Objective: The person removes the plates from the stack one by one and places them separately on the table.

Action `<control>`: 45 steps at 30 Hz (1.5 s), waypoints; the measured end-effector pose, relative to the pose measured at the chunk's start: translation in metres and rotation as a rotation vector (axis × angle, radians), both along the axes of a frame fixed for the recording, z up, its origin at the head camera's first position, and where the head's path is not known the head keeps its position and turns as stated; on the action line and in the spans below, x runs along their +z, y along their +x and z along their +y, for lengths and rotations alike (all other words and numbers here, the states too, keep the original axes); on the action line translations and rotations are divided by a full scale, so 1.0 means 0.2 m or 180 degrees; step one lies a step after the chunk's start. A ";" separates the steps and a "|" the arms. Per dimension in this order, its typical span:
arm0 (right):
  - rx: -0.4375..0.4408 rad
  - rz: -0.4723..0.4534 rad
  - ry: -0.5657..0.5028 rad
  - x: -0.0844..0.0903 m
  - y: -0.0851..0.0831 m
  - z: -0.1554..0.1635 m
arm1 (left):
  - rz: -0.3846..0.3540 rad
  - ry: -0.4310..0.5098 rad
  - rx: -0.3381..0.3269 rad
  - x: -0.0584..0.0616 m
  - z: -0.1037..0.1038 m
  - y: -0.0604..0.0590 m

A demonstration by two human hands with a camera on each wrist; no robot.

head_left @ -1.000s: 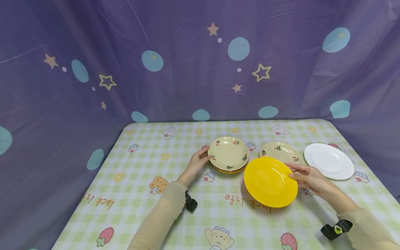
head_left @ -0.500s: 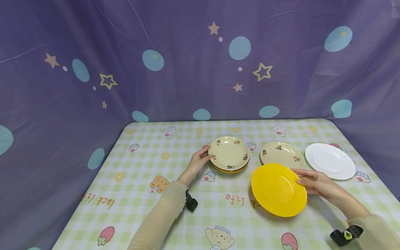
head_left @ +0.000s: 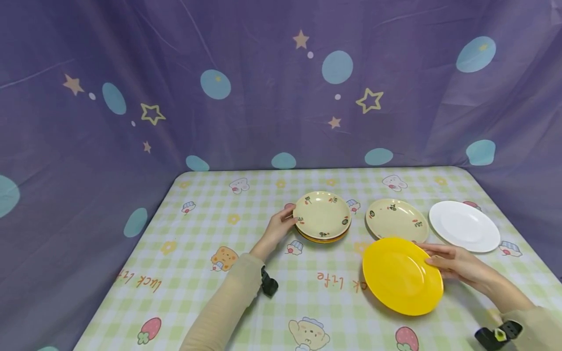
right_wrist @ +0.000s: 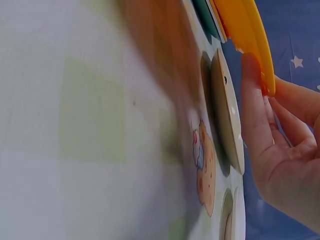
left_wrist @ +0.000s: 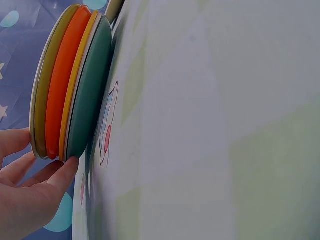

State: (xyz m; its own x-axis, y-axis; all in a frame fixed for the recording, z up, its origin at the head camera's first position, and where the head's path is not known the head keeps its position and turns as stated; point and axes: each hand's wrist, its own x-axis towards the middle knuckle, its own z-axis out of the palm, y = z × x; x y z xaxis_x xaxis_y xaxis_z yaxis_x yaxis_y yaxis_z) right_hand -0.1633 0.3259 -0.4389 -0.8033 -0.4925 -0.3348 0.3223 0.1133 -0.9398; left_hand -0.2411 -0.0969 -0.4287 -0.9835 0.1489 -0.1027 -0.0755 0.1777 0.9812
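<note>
One glossy, round yellow plate (head_left: 403,276) has shifted rightward and nearer the person, leaving it farther from the round, multicoloured plate stack (head_left: 322,215) on the green-checked bench (head_left: 184,282). The right hand (head_left: 465,268) pinches the yellow rim between narrowly parted fingers; the left hand (head_left: 278,226), fingers wider apart, grips the stack's edge.

The left grip (left_wrist: 30,200), a bare hand, holds the edge of a stack of plates (left_wrist: 59,100). A green plate (left_wrist: 91,90) sits closest to the counter (left_wrist: 210,110). Then come a thin white plate (left_wrist: 79,80), a yellow plate (left_wrist: 68,110), an orange plate (left_wrist: 61,90) and a dull yellow plate (left_wrist: 45,90) with a pale rim. One fingertip (left_wrist: 71,164) touches the green plate. A blue and red drawing (left_wrist: 106,129) is on the counter. Behind is a blue curtain (left_wrist: 20,65) with light blue spots (left_wrist: 60,217). Something tan (left_wrist: 113,9) peeks in up top, maybe another plate, but too little shows.
</note>
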 end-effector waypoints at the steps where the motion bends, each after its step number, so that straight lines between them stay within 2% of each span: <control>1: 0.0033 -0.0002 -0.0035 0.00 0.00 0.01 | 0.0014 -0.0023 -0.0002 0.01 0.00 0.01; 4: 0.0127 -0.0042 -0.0150 -0.01 0.00 0.03 | 0.0006 -0.0019 0.0016 -0.01 0.00 0.00; 9: 0.0282 -0.0103 -0.0248 -0.03 0.00 0.07 | -0.0002 -0.0026 0.0067 -0.09 -0.01 -0.05; 13: 0.0422 -0.0143 -0.0302 -0.05 0.00 0.09 | 0.0041 -0.0087 0.0093 -0.11 -0.01 -0.06; 22: 0.0744 -0.0254 -0.0641 -0.06 0.00 0.12 | 0.0021 0.0000 0.0004 -0.11 -0.02 -0.07; 33: 0.0842 -0.0371 -0.0779 -0.09 -0.01 0.14 | 0.0060 -0.0043 0.0103 -0.12 -0.01 -0.06; 45: 0.0790 -0.0487 -0.0777 -0.11 -0.03 0.16 | 0.0065 -0.0025 0.0083 -0.11 -0.01 -0.06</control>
State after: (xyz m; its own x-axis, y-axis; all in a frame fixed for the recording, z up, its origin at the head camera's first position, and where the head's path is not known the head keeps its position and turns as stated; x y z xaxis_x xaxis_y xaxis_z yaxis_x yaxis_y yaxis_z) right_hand -0.1688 0.3577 -0.4602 -0.5993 -0.7459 -0.2905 0.4520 -0.0158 -0.8919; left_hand -0.2529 -0.0989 -0.4516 -0.9889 0.1225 -0.0835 -0.0601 0.1836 0.9812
